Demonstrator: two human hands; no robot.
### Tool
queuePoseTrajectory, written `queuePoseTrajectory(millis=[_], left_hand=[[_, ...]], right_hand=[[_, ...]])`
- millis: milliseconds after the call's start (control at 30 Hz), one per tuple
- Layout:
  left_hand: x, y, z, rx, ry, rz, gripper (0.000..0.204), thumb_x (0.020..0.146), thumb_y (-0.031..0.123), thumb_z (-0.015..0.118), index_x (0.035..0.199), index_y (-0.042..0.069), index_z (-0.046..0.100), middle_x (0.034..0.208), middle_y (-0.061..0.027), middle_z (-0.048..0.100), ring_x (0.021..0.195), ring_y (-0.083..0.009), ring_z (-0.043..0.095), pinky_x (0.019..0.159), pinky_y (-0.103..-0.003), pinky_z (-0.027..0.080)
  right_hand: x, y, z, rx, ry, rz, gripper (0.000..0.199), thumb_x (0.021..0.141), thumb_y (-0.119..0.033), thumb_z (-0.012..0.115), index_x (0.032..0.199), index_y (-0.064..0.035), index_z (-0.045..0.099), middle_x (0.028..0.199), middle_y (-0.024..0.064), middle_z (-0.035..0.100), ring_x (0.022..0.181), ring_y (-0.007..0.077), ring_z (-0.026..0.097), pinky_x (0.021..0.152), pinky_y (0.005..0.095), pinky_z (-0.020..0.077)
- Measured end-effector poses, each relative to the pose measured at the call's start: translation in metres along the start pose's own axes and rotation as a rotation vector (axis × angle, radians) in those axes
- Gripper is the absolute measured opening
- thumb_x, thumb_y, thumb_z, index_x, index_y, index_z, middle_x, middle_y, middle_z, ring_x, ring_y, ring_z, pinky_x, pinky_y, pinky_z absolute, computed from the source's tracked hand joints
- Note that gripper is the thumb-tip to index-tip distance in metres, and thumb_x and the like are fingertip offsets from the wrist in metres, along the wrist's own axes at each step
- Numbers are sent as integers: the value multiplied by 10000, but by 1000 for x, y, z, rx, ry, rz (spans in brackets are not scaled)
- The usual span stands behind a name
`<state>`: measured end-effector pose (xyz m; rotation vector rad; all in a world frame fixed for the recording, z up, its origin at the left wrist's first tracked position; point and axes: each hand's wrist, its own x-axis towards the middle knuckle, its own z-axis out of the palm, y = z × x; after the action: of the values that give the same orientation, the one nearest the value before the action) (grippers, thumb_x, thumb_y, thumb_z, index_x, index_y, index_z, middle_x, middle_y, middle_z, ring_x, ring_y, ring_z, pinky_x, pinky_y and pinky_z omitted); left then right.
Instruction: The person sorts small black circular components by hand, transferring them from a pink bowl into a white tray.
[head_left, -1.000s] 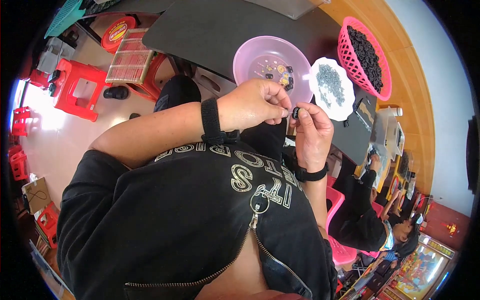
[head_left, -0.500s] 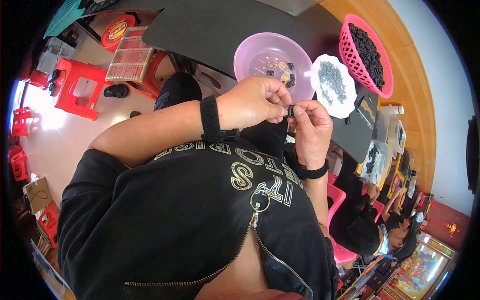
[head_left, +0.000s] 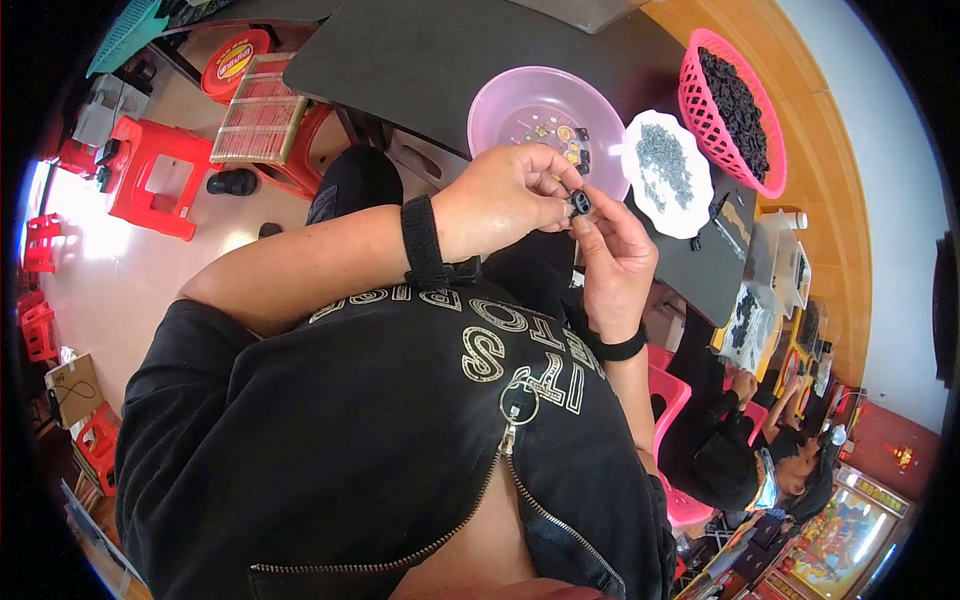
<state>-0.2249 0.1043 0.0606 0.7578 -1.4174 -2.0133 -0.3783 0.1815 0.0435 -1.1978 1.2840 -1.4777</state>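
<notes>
On the table [head_left: 420, 70], a bowl [head_left: 500, 110] sits nearest the hands; a plate of small parts [head_left: 668, 170] lies just right of it, touching, and a basket [head_left: 700, 100] farther right. Stools [head_left: 150, 170] stand on the floor, far left. Another person [head_left: 720, 440] sits at near right.

A lilac bowl [head_left: 500, 105], white dish [head_left: 700, 205] of grey bits, pink basket [head_left: 690, 90], red stools [head_left: 150, 180]

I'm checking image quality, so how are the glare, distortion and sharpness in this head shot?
Head view: strong glare whitens the floor at left; fisheye bends the table edge and blacks the corners; both hands, left hand and right hand, look sharp.
</notes>
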Motion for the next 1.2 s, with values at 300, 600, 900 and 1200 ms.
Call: queuePoseTrajectory(millis=[300, 600, 900, 1200], left_hand=[[0, -1, -1, 27, 18, -26, 247, 830, 42, 556, 1071, -1, 530, 903, -38, 606, 788, -80, 563, 704, -210, 470], [-3, 0, 1, -33, 5, -31, 205, 852, 111, 569, 1026, 3, 561, 872, -43, 614, 802, -89, 571, 726, -223, 471], [-3, 6, 1, -11, 4, -154, 204, 870, 227, 588, 925, 31, 606, 786, -23, 600, 675, -66, 571, 598, -180, 483], [-1, -2, 1, 34, 30, -115, 187, 860, 193, 597, 901, 11, 601, 768, -29, 602, 689, -75, 587, 620, -207, 513]], right_hand=[[1, 0, 9, -384, 37, -294, 388, 735, 53, 659, 1109, -10, 581, 947, 74, 551, 762, 112, 546, 680, 219, 463], [1, -1, 8, -512, 81, -374, 337, 712, 47, 655, 1038, -8, 591, 913, 87, 583, 736, 136, 559, 665, 242, 469], [0, 0, 8, -498, 66, -381, 352, 706, 32, 670, 1045, -19, 593, 893, 82, 592, 679, 122, 538, 617, 235, 452], [-1, 2, 9, -479, 72, -287, 341, 692, -11, 720, 1016, -16, 616, 781, 47, 572, 621, 96, 514, 561, 215, 433]])
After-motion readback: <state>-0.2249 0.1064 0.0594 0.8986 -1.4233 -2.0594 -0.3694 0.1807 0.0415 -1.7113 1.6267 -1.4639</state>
